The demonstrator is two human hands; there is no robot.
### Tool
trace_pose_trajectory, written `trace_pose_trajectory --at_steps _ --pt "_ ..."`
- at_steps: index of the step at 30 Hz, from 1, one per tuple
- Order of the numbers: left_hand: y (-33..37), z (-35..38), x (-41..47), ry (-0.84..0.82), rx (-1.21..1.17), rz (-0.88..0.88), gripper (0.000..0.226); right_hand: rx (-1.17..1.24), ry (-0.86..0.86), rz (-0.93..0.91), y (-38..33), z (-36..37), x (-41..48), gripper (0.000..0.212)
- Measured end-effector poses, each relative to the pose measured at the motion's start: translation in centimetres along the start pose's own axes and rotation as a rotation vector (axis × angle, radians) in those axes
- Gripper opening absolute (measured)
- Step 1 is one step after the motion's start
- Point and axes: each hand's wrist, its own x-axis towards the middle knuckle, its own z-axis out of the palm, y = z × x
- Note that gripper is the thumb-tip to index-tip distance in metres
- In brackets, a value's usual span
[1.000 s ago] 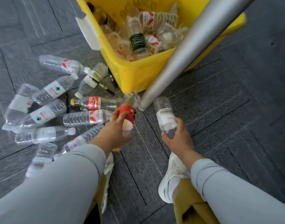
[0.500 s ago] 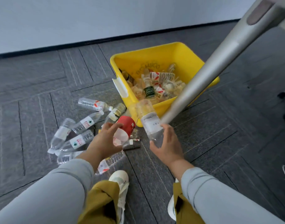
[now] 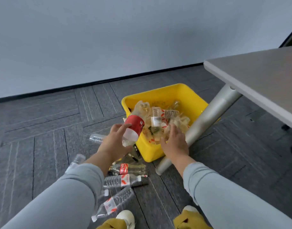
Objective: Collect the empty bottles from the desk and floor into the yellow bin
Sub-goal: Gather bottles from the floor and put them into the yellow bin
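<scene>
Grey carpet floor point(image 3: 42, 129) carries one yellow bin point(image 3: 149, 154), which stands against the leg point(image 3: 208, 123) of the one surface point(image 3: 257, 76) to its right and is already heaped with clear bottles. Two hands reach toward the bin's near wall. The right hand point(image 3: 174, 142) gripped a white-labelled bottle point(image 3: 156, 121) half a second ago; now its fingers are spread and released, and that bottle sits over the heap inside the bin, so one more counts as collected. The left hand point(image 3: 113, 144) grasps one red-labelled bottle point(image 3: 134, 124) by its base, neck tipped over the bin's left rim, probably next in. At least five floor bottles point(image 3: 127, 168) remain in front of the bin.
</scene>
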Motion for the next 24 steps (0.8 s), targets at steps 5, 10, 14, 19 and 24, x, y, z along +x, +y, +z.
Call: trace_pose_trajectory --at_steps 5,10,14,19,24 --pt "4.9 0.1 5.1 0.050 -0.014 0.069 0.079 -0.004 -0.034 0.026 2.1 -1.0 -0.2 0.066" --pt "11.3 -0.9 8.5 0.131 0.007 0.064 0.076 -0.009 0.002 -0.002 3.0 -4.1 -0.7 0.059" --pt "10.6 -0.6 3.8 0.132 0.088 0.081 0.066 -0.023 -0.008 0.008 2.9 -5.3 -2.5 0.060" --pt "7.1 -1.5 -3.4 0.146 0.125 -0.028 0.057 -0.041 -0.044 -0.017 0.2 -6.1 -6.4 0.061" --pt "4.5 -3.3 -9.3 0.173 0.134 -0.083 0.050 0.010 -0.052 -0.127 -2.9 -5.5 -10.1 0.053"
